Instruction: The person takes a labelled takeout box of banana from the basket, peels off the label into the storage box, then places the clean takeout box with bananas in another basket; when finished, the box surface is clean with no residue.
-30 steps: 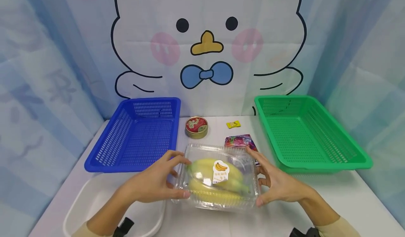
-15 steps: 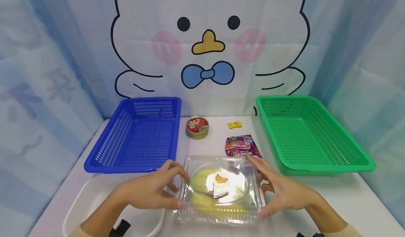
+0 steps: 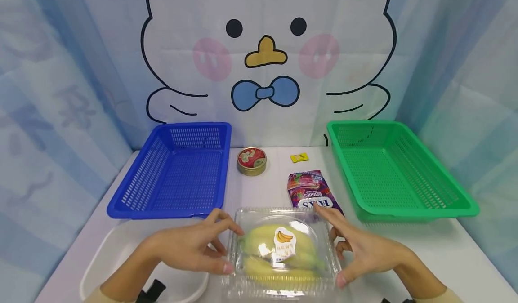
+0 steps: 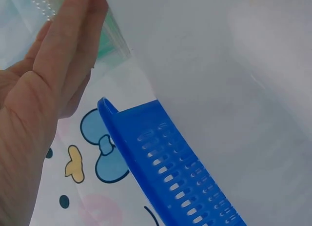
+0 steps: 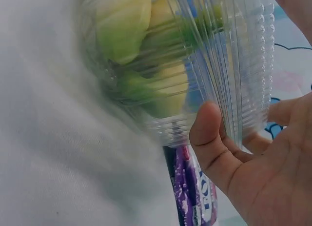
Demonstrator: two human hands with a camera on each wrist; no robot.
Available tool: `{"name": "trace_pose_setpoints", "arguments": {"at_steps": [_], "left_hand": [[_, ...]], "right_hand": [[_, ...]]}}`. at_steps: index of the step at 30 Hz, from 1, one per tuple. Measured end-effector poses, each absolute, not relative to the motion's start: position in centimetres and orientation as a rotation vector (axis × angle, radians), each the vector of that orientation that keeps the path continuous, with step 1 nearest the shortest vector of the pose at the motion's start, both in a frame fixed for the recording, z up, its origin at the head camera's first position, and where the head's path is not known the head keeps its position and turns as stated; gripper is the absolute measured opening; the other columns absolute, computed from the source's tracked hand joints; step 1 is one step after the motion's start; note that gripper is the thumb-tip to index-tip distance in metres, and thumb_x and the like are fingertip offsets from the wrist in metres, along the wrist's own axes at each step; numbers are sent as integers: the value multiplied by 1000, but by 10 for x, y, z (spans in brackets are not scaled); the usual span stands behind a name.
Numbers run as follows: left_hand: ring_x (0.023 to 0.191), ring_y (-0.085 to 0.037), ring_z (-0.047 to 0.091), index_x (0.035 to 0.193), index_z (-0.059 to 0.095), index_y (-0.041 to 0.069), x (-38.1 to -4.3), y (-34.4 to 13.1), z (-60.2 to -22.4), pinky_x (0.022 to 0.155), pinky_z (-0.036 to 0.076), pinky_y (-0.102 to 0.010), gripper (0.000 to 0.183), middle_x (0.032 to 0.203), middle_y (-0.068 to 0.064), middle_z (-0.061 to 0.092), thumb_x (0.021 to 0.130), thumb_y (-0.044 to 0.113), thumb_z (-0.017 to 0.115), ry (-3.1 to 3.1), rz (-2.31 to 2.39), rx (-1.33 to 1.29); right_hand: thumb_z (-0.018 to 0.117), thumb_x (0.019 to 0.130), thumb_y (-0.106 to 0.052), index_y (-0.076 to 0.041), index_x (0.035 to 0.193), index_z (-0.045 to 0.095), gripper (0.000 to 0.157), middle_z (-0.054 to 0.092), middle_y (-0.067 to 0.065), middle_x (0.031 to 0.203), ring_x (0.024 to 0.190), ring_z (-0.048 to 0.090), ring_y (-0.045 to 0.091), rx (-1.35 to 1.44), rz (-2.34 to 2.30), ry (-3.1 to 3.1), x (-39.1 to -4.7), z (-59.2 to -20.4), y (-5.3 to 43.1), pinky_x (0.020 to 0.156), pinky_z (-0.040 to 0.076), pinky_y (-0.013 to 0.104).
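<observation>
A clear plastic clamshell box [image 3: 323, 231] of yellow-green bananas [image 3: 259, 240] is at the front middle in the head view, with a banana sticker [image 3: 285, 245] on its lid. My left hand [image 3: 192, 249] holds its left side, fingertips and thumb at the edge. On the opposite side my right hand [image 3: 366, 251] grips the rim; in the right wrist view the thumb [image 5: 207, 126] lies against the ridged wall. Whether the box touches the table I cannot tell. Just behind it lies a purple Fox's candy bag [image 3: 309, 188], partly covered by the box and right fingers.
A blue basket [image 3: 167, 215] stands back left, a green basket [image 3: 408, 213] back right. Between them are a round red-and-gold tin [image 3: 252, 161] and a small yellow wrapped candy [image 3: 299, 158]. A white tub [image 3: 115, 249] sits under my left forearm. A printed curtain [image 3: 263, 127] hangs behind.
Both hands have brought the banana box toward me and tilted it on the way, uncovering more of the purple candy bag. The baskets, tin and yellow candy stay put.
</observation>
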State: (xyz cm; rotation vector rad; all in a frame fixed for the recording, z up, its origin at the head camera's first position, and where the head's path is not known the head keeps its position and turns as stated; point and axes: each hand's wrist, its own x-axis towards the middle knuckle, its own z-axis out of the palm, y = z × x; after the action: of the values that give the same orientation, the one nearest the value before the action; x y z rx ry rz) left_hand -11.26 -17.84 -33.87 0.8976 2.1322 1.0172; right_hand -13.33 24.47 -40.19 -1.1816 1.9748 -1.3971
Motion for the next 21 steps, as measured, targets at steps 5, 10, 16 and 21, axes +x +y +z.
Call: {"name": "trace_pose_setpoints", "arguments": {"at_steps": [5, 10, 16, 21], "left_hand": [[111, -12, 65, 142, 47, 21, -113, -178, -338, 94, 55, -24, 54, 139, -10, 31, 98, 41, 70, 2175, 988, 867], [113, -22, 64, 142, 49, 21, -112, -175, -333, 90, 57, -27, 54, 138, -8, 35, 99, 46, 67, 2298, 893, 837], [108, -21, 57, 141, 53, 21, -111, -160, -321, 82, 54, -33, 55, 149, -4, 32, 98, 54, 65, 2561, 668, 854], [127, -19, 51, 134, 60, 21, -113, -141, -319, 99, 53, -41, 46, 151, -1, 38, 97, 46, 69, 2689, 683, 965]], "right_hand": [[89, 79, -6, -19, 166, -6, 129, 4, 17, 160, 105, 48, 20, -1123, -1408, 1973, -138, -402, 243, 79, 56, 31], [89, 79, -7, -22, 166, -5, 129, 1, 17, 162, 108, 50, 21, -1108, -1399, 1968, -143, -404, 242, 81, 57, 32], [89, 77, -4, -22, 166, -5, 131, -2, 18, 164, 108, 50, 21, -1117, -1406, 1968, -147, -406, 239, 80, 57, 32], [89, 77, -3, -23, 166, -4, 131, -4, 19, 165, 109, 49, 21, -1113, -1414, 1954, -150, -406, 237, 80, 57, 32]]}}
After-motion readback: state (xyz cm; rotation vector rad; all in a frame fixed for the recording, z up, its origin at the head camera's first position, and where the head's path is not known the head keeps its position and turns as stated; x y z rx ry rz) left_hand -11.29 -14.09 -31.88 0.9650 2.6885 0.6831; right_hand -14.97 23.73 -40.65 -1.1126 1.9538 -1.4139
